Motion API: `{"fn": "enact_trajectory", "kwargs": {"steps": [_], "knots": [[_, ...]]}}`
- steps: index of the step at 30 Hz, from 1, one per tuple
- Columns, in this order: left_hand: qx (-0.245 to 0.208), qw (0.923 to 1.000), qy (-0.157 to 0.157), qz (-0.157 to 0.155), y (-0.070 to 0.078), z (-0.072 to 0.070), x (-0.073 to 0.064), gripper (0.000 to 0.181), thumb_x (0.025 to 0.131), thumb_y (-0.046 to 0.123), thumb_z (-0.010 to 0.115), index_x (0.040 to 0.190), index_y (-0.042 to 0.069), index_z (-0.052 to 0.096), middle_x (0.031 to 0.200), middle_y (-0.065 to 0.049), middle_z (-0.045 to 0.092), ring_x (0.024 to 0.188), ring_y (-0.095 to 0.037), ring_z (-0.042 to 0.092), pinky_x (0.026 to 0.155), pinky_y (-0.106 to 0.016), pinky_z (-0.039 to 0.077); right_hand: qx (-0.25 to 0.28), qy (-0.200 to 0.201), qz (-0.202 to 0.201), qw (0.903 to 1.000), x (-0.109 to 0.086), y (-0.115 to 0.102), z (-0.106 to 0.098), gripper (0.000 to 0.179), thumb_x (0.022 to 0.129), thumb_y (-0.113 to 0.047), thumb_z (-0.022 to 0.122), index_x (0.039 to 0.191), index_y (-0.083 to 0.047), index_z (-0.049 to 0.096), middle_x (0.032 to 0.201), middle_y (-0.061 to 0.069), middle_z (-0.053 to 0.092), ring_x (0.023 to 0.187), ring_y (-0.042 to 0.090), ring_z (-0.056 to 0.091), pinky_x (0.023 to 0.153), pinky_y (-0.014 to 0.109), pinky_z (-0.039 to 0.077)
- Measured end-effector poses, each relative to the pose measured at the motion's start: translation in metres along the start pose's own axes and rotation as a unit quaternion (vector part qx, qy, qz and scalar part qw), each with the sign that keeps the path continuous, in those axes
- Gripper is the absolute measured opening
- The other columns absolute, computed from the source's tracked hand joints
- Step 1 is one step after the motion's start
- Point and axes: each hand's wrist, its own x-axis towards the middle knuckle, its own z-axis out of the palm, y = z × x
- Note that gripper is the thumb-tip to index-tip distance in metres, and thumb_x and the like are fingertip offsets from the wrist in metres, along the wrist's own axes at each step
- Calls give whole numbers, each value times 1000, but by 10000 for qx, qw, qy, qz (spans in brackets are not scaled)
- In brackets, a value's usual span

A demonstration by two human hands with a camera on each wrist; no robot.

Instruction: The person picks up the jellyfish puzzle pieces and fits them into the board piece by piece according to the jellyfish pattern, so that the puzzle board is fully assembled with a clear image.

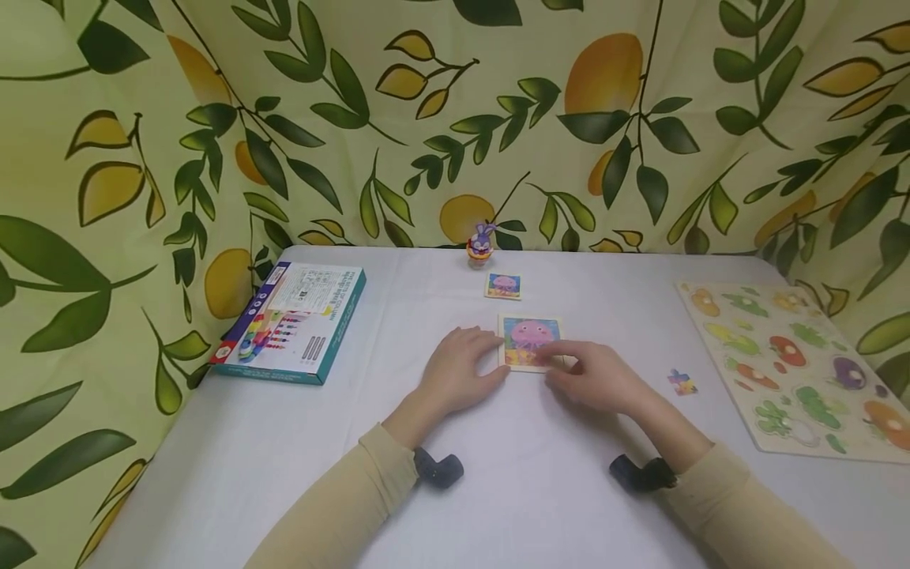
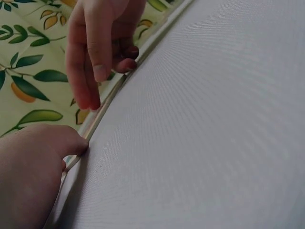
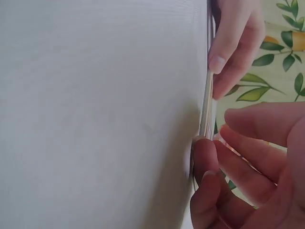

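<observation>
A square jigsaw puzzle [image 1: 529,336] with a pink octopus picture lies on the white table in the head view. My left hand [image 1: 465,367] rests against its left side, the thumb at the lower left corner. My right hand [image 1: 590,375] is at the lower right, bent fingers touching the puzzle, with a gap between thumb and forefinger. The right wrist view shows fingertips [image 3: 206,150] at the board's edge and the thumb apart from them. One loose jigsaw piece [image 1: 682,382] lies to the right. Behind the puzzle is a small octopus picture card [image 1: 503,286].
At the left lies a boxed toy set [image 1: 291,320]. A wooden vegetable puzzle board [image 1: 803,371] covers the right side. A small purple rabbit figure [image 1: 481,245] stands at the back edge, before the leaf-patterned curtain [image 1: 426,95].
</observation>
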Motion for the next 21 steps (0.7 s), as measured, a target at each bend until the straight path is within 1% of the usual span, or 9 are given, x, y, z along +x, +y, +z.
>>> {"fn": "enact_trajectory", "kwargs": {"steps": [2,5,8,11,14,21], "knots": [[-17,10000,6,7,0,0,0,49,96,44,64,137,17,66,141,-2,62,142,-23,45,125,-37,21,69,25,68,10000,-1,4,-1,34,96,-21,69,130,-21,70,113,8,68,75,21,60,59,32,53],[-17,10000,18,0,0,1,0,49,96,44,64,137,17,66,141,-2,62,142,-23,45,125,-37,21,132,82,160,9998,-2,7,-4,31,97,-21,69,128,-19,70,108,7,68,72,21,60,58,33,53],[-8,10000,22,-21,0,1,-1,49,96,44,64,137,18,66,142,-2,62,142,-23,44,125,-37,21,180,115,248,9995,-2,9,-6,30,96,-22,69,126,-18,70,111,9,68,73,21,60,59,32,54],[-12,10000,5,-24,0,0,-1,49,96,44,65,138,18,66,142,-2,62,143,-23,44,125,-37,21,182,133,294,9993,-3,10,-8,30,96,-23,69,125,-16,71,121,11,67,78,22,59,61,32,54],[-25,10000,-4,-26,1,0,-1,49,96,44,65,138,18,66,142,-2,62,143,-23,44,125,-37,21,228,148,390,9989,-4,13,-10,28,96,-22,70,123,-15,71,125,12,66,80,23,59,62,32,55],[-21,10000,4,-7,0,1,-1,49,96,44,65,137,18,66,141,-2,62,142,-23,45,125,-37,21,236,225,547,9980,-10,22,-14,19,96,-23,70,113,-15,72,119,10,68,82,23,60,64,32,55]]}}
